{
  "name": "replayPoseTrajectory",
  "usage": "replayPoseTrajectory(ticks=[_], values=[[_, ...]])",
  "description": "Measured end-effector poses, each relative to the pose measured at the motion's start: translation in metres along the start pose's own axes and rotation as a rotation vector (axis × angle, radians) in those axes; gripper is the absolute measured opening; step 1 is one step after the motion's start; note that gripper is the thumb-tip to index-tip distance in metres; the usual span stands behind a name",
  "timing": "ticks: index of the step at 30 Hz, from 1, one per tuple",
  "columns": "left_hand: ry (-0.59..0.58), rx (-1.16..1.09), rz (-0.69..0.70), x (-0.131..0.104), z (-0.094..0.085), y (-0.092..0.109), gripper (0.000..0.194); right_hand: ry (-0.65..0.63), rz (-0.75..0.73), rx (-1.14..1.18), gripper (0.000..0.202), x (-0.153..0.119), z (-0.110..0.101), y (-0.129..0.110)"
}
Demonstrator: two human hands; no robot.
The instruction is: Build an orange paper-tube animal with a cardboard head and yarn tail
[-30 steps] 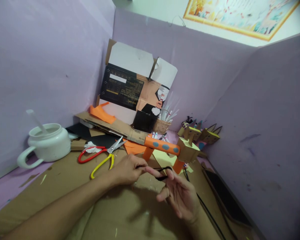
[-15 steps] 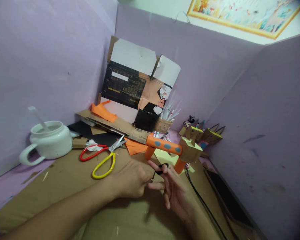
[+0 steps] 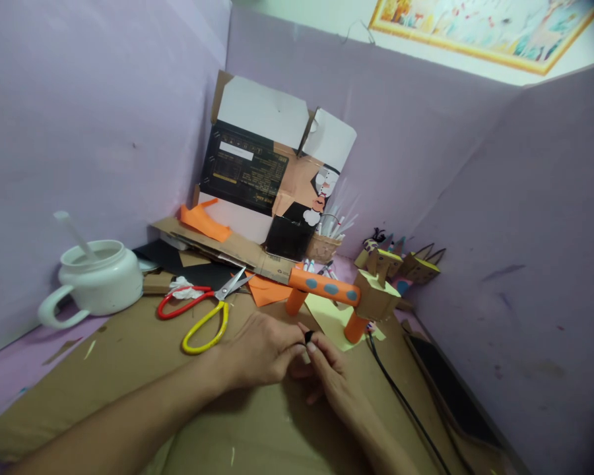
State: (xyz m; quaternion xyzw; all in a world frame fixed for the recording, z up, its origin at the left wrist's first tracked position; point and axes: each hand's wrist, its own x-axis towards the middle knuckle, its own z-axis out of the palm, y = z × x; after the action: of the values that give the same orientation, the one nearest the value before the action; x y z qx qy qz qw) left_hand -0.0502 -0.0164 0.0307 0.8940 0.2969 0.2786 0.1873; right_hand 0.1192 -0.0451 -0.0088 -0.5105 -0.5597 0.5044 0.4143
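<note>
My left hand [image 3: 262, 349] is closed, its thumb and fingertips pinched at one end of a small black strip [image 3: 308, 337]. Thumb and forefinger of my right hand [image 3: 331, 373] pinch the same strip from the other side, so the fingertips almost meet. Most of the strip is hidden by the fingers; its material is not clear. Just beyond my hands stands a cardboard animal figure with an orange tube body [image 3: 327, 288], blue spots, orange legs and a box head [image 3: 377, 297]. Left of my hands lie open scissors [image 3: 205, 316] with red and yellow handles.
A white mug [image 3: 99, 280] with a stick in it stands at far left. Orange paper [image 3: 267, 290] and pale yellow paper [image 3: 327, 316] lie behind my hands. A black cable [image 3: 400, 392] runs along the right, beside a dark flat device [image 3: 455, 389].
My right hand has turned over and closed; its spread fingers now pinch the black strip against my left fingertips. The left hand has hardly moved.
</note>
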Motion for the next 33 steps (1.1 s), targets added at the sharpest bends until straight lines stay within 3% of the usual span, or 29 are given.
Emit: replayPoseTrajectory(ticks=[6, 12, 15, 19, 22, 25, 30, 33], values=[[0.038, -0.080, -0.081, 0.002, -0.002, -0.002, 0.020, -0.148, -0.004, 0.075, 0.029, -0.005, 0.001, -0.006], [0.186, -0.223, -0.186, 0.006, -0.002, -0.005, 0.018, -0.304, 0.197, 0.584, 0.026, -0.004, -0.016, -0.020], [0.255, -0.328, -0.181, 0.008, -0.004, -0.008, 0.022, -0.358, 0.246, 0.664, 0.022, -0.002, -0.022, -0.023], [0.126, -0.539, -0.218, 0.010, -0.005, -0.010, 0.036, -0.337, 0.146, 0.672, 0.024, -0.003, -0.014, -0.019], [0.022, -0.553, -0.200, 0.010, -0.003, -0.007, 0.046, -0.333, 0.095, 0.664, 0.025, -0.004, -0.005, -0.016], [-0.032, -0.558, -0.176, 0.011, 0.000, -0.003, 0.033, -0.346, 0.097, 0.641, 0.024, -0.004, -0.004, -0.014], [-0.053, -0.783, -0.261, 0.012, 0.004, 0.000, 0.006, -0.333, 0.076, 0.632, 0.023, -0.004, -0.009, -0.013], [-0.066, -0.780, -0.283, 0.011, 0.003, 0.002, 0.010, -0.334, 0.076, 0.629, 0.025, -0.003, -0.009, -0.012]])
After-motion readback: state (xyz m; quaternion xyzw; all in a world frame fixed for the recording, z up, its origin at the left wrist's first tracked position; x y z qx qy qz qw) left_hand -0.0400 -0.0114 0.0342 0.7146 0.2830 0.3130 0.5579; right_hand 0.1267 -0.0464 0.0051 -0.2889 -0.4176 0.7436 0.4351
